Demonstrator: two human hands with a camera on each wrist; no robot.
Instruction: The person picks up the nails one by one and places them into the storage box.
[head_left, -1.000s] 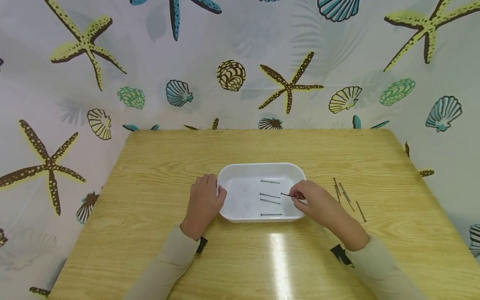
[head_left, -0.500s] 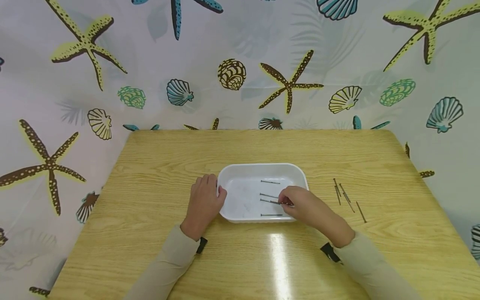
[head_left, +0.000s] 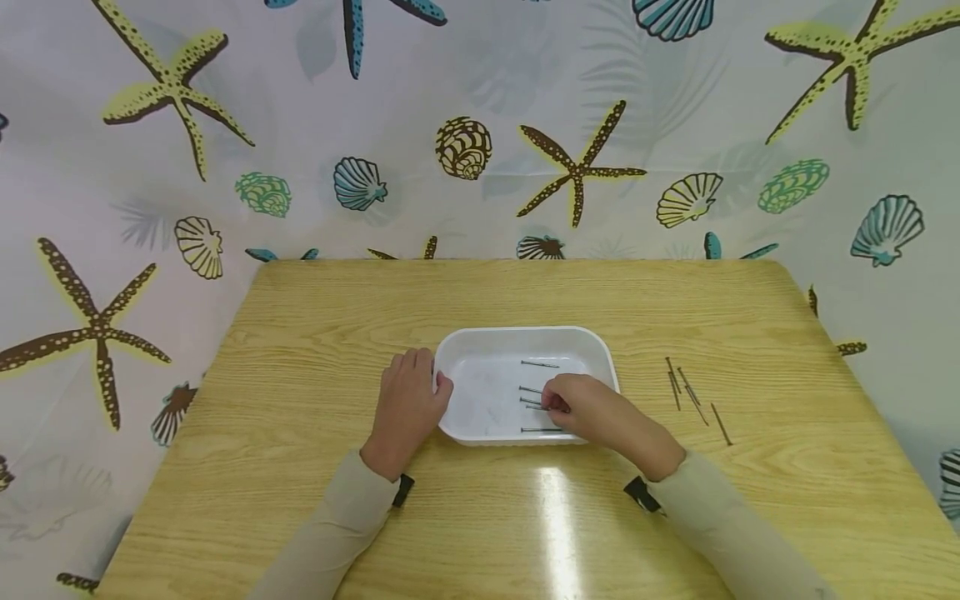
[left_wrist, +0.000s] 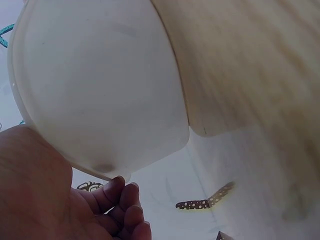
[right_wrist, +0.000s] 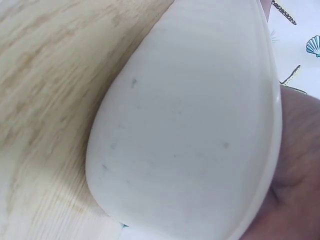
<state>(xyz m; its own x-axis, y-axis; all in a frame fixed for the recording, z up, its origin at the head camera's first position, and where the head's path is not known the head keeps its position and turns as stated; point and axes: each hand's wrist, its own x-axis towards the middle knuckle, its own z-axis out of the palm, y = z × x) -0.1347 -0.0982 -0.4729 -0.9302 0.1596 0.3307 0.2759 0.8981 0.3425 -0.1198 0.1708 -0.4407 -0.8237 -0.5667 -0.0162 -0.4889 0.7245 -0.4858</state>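
A white oblong tray (head_left: pixel 480 408) stands on the wooden table. My left hand (head_left: pixel 408 404) holds its left end, thumb over the rim and fingers curled outside; the left wrist view shows the fingertips (left_wrist: pixel 131 200) right at the rim. Reaching over the right end, my right hand (head_left: pixel 588 408) pinches a nail (head_left: pixel 533 407) low inside the tray, its head end pointing left. Several nails (head_left: pixel 540 364) lie there roughly parallel, heads to the left, partly covered by the right fingers. In the right wrist view the tray's outer wall (right_wrist: pixel 190 125) hides those fingers and the nail.
Several loose nails (head_left: pixel 690 390) lie on the table (head_left: pixel 337 317) to the right of the tray, one (head_left: pixel 722 424) a little apart. A cloth (head_left: pixel 405 108) printed with starfish and shells hangs behind the table and along its sides.
My right hand has moved left and slightly down over the tray with the nail, bringing it beside the lying nails. My left hand has stayed at the tray's left end.
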